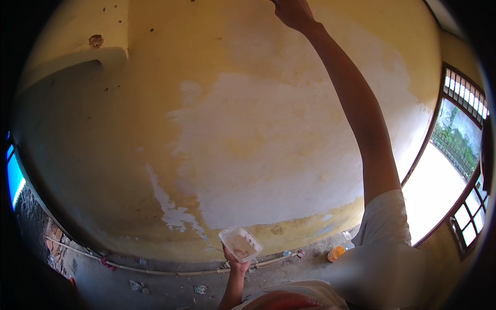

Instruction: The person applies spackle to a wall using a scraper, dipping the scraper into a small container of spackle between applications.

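My left hand [237, 264] holds a clear plastic tub [254, 251] from beneath, low in front of the wall. Inside the tub lies a pale, pinkish-beige paste [240, 246]. High up, my right arm stretches to the top edge of the view, where my right hand [295, 15] is near the wall. Its fingers are cut off by that edge, so whatever they hold is hidden. The yellow wall [150, 103] carries a broad whitish coated patch [279, 129] with uneven edges, and a thinner white streak [164, 201] to its lower left.
Along the wall's foot runs a long pale pole [150, 270]. Scraps of litter [200, 290] lie on the grey floor. An orange bucket [336, 253] rests at the lower right. An open doorway [439, 175] and a paned window [470, 214] stand on the right.
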Demonstrator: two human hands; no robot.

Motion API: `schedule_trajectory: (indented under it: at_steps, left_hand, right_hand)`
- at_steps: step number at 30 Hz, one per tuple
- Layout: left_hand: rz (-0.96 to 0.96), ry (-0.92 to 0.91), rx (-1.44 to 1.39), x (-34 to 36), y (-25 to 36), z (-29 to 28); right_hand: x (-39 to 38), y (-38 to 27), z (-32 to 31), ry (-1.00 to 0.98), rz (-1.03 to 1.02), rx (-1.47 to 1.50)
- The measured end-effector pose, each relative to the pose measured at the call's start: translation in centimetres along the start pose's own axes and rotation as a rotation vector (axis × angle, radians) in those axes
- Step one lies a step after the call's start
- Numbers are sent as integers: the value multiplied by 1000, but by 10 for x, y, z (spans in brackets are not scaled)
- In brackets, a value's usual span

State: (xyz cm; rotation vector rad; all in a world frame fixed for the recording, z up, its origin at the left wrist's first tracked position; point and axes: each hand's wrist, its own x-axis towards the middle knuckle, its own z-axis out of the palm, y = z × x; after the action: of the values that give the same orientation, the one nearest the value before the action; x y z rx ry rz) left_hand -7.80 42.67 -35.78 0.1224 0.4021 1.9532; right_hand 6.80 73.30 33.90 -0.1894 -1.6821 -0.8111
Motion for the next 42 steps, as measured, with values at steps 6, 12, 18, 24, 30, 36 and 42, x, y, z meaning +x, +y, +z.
schedule_trajectory:
  at_steps: [6, 12, 18, 24, 30, 36, 42]
  left_hand:
    - [-44, -11, -123, -13, 16, -12]
    - [-8, 7, 6, -15, 23, -17]
    - [-76, 17, 27, -15, 30, -10]
    - [-113, 12, 42, -16, 28, -9]
    - [-14, -9, -3, -13, -12, 3]
    - [35, 57, -24, -11, -57, 21]
    - [52, -11, -26, -7, -96, 17]
  right_hand:
    - [-23, -43, 38, -33, 130, 19]
    - [-202, -123, 54, -171, -2, 23]
    - [-329, -196, 26, -424, 0, 146]
    - [-207, -82, -14, -274, 170, 272]
    - [-61, 68, -40, 286, -140, 64]
    - [-150, 39, -5, -251, 131, -187]
    - [-312, -41, 0, -368, -106, -22]
